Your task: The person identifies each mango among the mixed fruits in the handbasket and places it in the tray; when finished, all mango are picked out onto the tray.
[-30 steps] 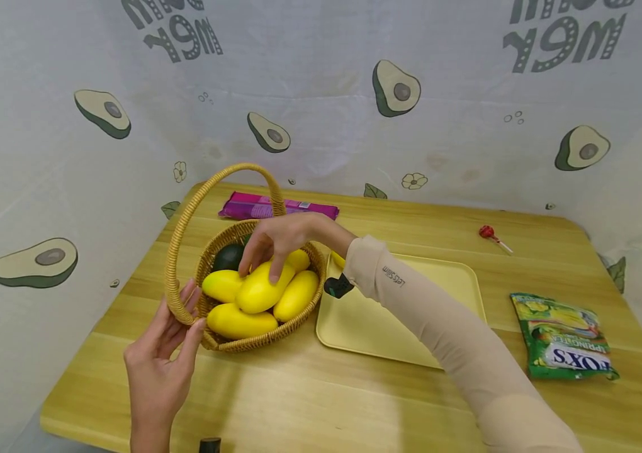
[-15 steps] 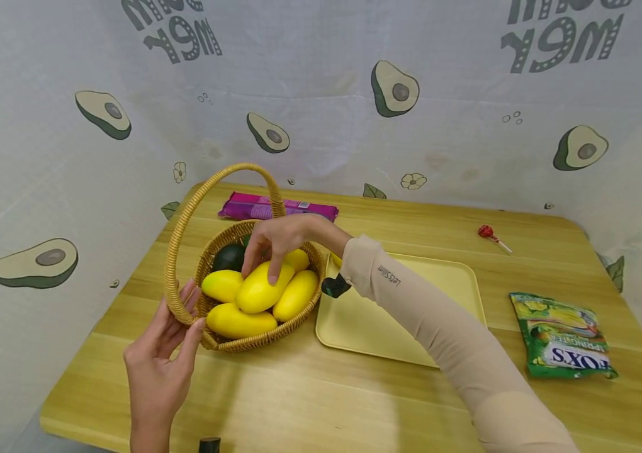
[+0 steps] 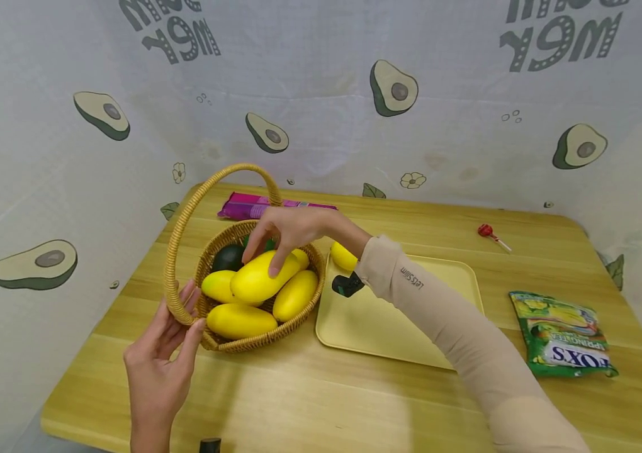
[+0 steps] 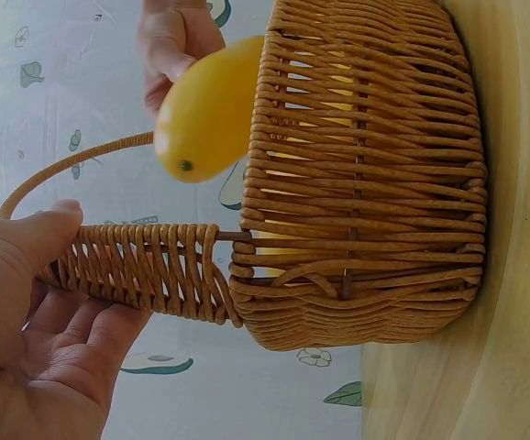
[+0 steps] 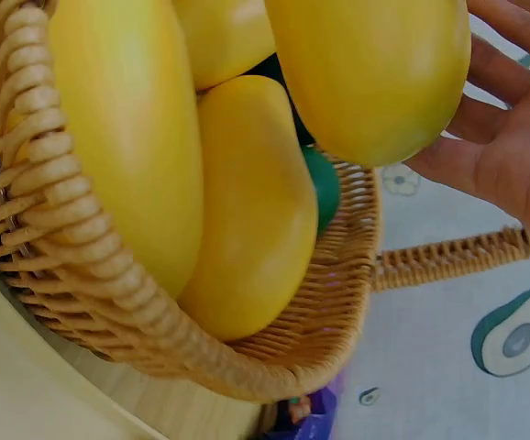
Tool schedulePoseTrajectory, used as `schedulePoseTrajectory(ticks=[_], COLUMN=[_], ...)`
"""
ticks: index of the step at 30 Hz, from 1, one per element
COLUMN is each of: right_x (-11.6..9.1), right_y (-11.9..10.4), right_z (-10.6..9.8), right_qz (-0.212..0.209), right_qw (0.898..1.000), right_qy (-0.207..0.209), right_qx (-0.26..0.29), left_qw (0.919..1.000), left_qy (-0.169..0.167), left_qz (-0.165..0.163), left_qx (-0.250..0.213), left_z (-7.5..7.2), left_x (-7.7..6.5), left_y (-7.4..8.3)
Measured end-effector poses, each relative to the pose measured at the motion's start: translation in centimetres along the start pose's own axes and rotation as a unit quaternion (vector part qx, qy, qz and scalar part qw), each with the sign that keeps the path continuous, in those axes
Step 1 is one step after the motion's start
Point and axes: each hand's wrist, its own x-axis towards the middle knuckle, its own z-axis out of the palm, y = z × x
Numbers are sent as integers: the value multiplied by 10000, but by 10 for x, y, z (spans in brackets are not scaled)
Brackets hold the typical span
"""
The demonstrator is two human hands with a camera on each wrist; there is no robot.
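Observation:
My right hand (image 3: 292, 229) grips a yellow mango (image 3: 261, 277) over the wicker basket (image 3: 255, 344), thumb on the near side. In the left wrist view that mango (image 4: 205, 115) sticks up past the basket's rim. More mangoes (image 3: 242, 321) lie inside, along with a dark green round thing (image 3: 228, 258). With thumb and fingers on either side, my left hand (image 3: 159, 371) holds the foot of the basket's handle (image 3: 176, 251). The right wrist view shows the held mango (image 5: 375, 82) above the other mangoes (image 5: 251, 211) and part of a green thing (image 5: 324, 188).
A pale yellow tray (image 3: 383, 340) lies right of the basket, with a yellow fruit (image 3: 343, 257) at its far left corner, partly behind my wrist. Farther right are a lollipop (image 3: 486, 231) and a green candy bag (image 3: 564, 336). A purple packet (image 3: 242, 206) lies behind the basket.
My right hand has raised the mango slightly and tilted it off the others in the basket. More of the fruit on the tray now shows. My left hand stays on the handle.

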Motion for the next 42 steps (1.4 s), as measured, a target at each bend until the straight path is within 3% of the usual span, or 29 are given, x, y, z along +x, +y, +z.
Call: schedulePoseTrajectory(ticks=[5, 15, 26, 42], right_x=[-23, -71, -120, -160], right_y=[-4, 8, 15, 28], right_z=[-2, 12, 35, 78], right_qz=[-194, -374, -166, 507], right_qw=[9985, 9888, 9662, 9272], right_qy=[498, 1301, 2563, 3704], right_qx=[-127, 636, 245, 208], left_qw=[10000, 9999, 10000, 10000], left_qy=[0, 46, 57, 4], left_qz=[-55, -89, -40, -84], left_qx=[-4, -15, -1, -21], left_z=[1, 0, 1, 0], left_x=[0, -2, -2, -2], left_y=[1, 1, 2, 2])
